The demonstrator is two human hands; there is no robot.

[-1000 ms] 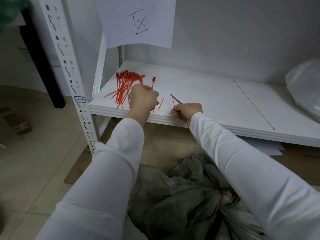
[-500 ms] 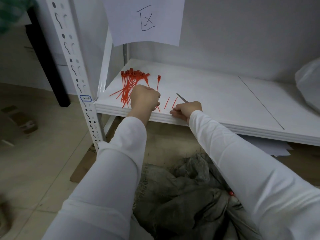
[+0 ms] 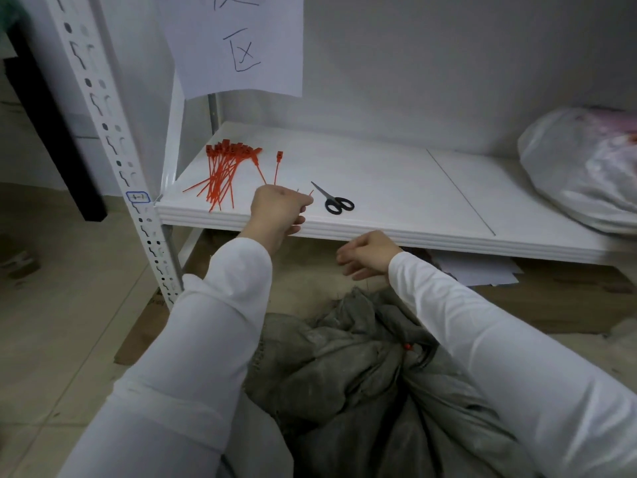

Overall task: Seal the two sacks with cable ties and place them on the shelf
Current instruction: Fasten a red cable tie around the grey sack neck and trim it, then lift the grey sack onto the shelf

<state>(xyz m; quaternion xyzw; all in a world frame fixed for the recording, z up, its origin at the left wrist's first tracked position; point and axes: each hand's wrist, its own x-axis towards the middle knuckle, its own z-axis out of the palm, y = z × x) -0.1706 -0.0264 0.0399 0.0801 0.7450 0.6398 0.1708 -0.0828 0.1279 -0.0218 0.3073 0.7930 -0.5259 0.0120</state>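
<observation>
- Left hand (image 3: pixel 279 210): my fingers are curled in toward the palm at the front edge of the shelf (image 3: pixel 396 188), knuckles up. Two short red tips poke out just beyond the knuckles. I cannot tell whether the fingers pinch them or only cover them.
- Right hand (image 3: pixel 365 257): it hangs below the shelf's front lip, fingers loosely bent and a little apart, nothing visible in them.
- Cable ties (image 3: pixel 222 172): a fanned red bundle lies on the shelf's left front corner, heads toward the wall, tails toward me.
- Single cable tie (image 3: pixel 277 167): it lies apart from the bundle, head toward the wall, its tail running down to my left knuckles.
- Scissors (image 3: pixel 336 201): black-handled, blades together and pointing back-left, flat on the shelf just right of my left hand.
- Grey sack (image 3: pixel 344 357): crumpled on the floor between my sleeves, below the shelf. A red tie head (image 3: pixel 407 346) shows at its gathered folds, near my right forearm.
- White plastic bag (image 3: pixel 586 167): it lies on the shelf's far right end, well apart from the ties.
- Paper sheet (image 3: pixel 238 46): hand-marked, it hangs above the shelf's left end.
- Perforated upright (image 3: pixel 103 132): it stands at the shelf's left front corner and bears a small blue-edged label.
</observation>
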